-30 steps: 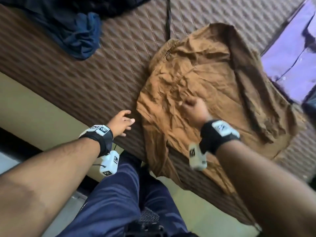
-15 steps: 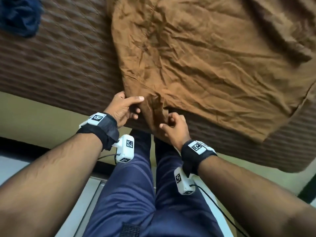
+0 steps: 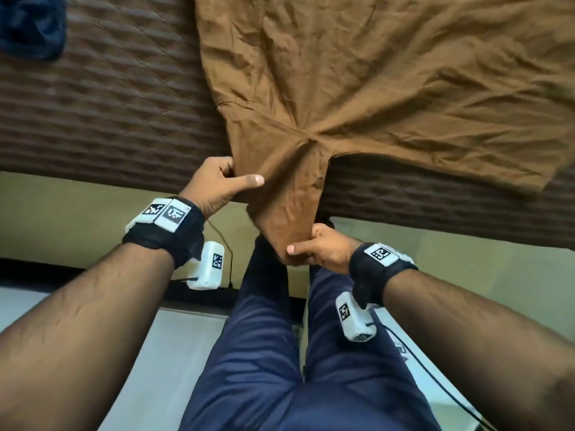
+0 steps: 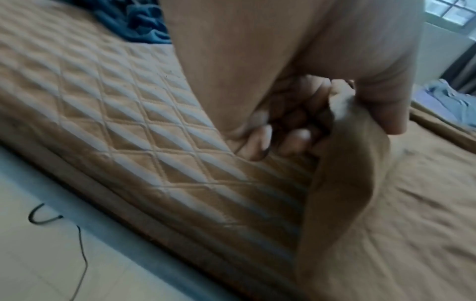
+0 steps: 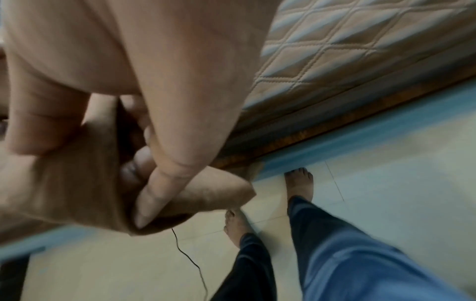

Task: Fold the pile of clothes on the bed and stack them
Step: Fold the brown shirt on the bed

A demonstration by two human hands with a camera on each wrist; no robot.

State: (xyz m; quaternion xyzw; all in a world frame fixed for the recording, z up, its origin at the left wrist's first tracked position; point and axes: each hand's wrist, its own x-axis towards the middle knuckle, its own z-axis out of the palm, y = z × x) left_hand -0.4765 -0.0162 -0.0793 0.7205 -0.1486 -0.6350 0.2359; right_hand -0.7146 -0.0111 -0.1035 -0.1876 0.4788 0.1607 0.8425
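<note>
At ten o'clock in the head view a dark blue garment [image 3: 31,24] is lying on the quilted brown mattress [image 3: 109,98]. The left hand [image 3: 217,183] is pinching the upper edge of the brown shirt's sleeve [image 3: 289,200] between thumb and curled fingers. The brown shirt [image 3: 389,79] is spreading over the mattress from twelve to three o'clock, its sleeve hanging over the near edge. The right hand [image 3: 323,248] is gripping the sleeve's cuff end.

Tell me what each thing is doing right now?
Crumpled brown cotton shirt: spread flat on the bed, one sleeve pulled off the edge.
Left hand: gripping the sleeve near the shoulder.
Right hand: pinching the sleeve's end.
Dark blue cloth: bunched, unfolded.
Brown quilted bed: partly covered.
</note>
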